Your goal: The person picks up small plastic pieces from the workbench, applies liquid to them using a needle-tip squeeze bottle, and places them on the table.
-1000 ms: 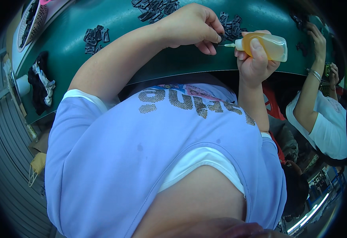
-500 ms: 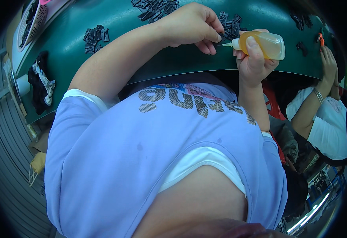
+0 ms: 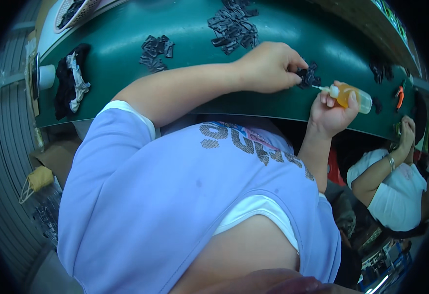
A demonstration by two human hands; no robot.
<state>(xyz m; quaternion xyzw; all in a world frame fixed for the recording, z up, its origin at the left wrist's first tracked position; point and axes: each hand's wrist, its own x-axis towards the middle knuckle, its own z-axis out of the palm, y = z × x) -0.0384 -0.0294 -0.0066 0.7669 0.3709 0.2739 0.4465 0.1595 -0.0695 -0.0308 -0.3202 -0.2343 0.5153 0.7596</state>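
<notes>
My left hand reaches over the green table, thumb and fingertips closed on a small black piece at the edge of a small pile of similar black pieces. The held piece is partly hidden and blends with the pile. In my right hand is a clear squeeze bottle of amber liquid, lying nearly level. Its thin needle tip points left, just below the small pile and a little apart from my left fingertips.
Larger heaps of black pieces lie farther back and left. Dark cloth, a white cylinder and a pale basket are at the left. Rightward are more black pieces, an orange-handled tool and a co-worker's hands.
The view has shifted. My left hand has moved from the bottle's needle tip to the small pile. The bottle, still in my right hand, has dropped back slightly toward me.
</notes>
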